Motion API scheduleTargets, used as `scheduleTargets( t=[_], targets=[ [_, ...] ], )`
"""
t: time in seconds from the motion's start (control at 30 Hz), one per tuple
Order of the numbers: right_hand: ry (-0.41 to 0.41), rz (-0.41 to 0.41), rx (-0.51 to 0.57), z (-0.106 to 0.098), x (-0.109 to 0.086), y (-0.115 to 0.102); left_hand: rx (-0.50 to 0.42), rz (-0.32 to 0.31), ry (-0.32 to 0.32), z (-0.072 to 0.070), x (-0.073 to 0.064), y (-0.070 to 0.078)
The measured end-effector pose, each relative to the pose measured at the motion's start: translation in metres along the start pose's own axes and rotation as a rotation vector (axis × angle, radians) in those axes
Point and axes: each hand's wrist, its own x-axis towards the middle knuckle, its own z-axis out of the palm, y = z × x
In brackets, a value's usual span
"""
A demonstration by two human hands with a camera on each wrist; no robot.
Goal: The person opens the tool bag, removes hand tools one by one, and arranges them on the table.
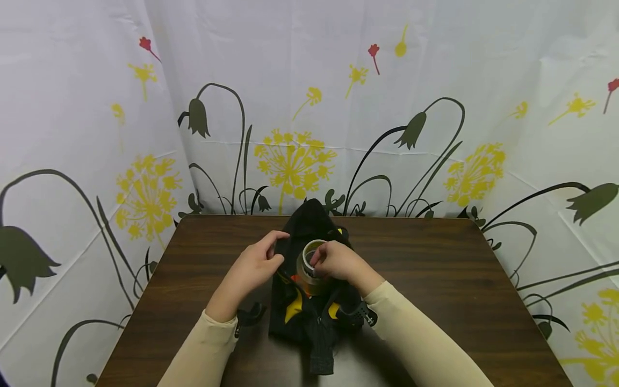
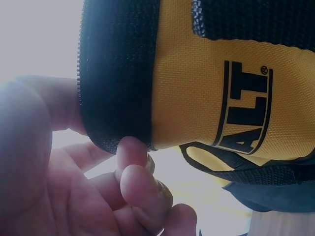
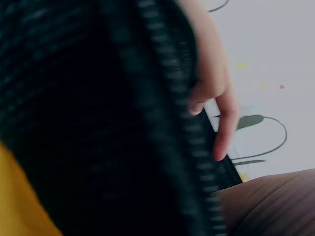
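A black and yellow tool bag stands on the table, its yellow side printed with black "ALT" letters in the left wrist view. My left hand grips the bag's rim at its left edge, fingertips right at the black band. A roll of tape shows in the bag's mouth. With bent fingers dipping into its core, my right hand holds the roll at its upper rim. The black zipper edge fills much of the right wrist view and hides the right fingers.
A dark wood-grain table carries the bag. Black webbing hangs from its near side. Behind and at both sides hangs a white curtain with flower prints. Both sleeves cross the table's near part.
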Motion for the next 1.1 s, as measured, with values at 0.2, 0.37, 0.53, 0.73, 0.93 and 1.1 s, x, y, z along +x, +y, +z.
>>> scheduleTargets(
  t=[0.2, 0.37, 0.53, 0.73, 0.93, 1.1],
  targets=[
    [0.044, -0.01, -0.189, 0.004, 0.004, -0.002, -0.006, -0.001, -0.005, -0.001, 0.0, -0.001],
    [0.065, -0.012, -0.24, 0.006, 0.006, 0.001, -0.012, 0.005, -0.006, -0.001, 0.0, -0.003],
    [0.097, -0.028, -0.244, 0.003, 0.002, -0.002, -0.035, 0.012, -0.01, -0.001, 0.0, -0.002],
    [0.162, -0.079, -0.253, -0.002, -0.008, -0.012, -0.054, 0.008, -0.018, 0.001, 0.0, -0.002],
    [0.208, -0.145, -0.173, -0.008, -0.022, -0.023, -0.082, 0.015, -0.022, 0.002, 0.001, -0.004],
    [0.287, -0.293, -0.14, -0.02, -0.038, -0.026, -0.127, 0.048, -0.043, 0.005, 0.003, -0.01]
  ],
)
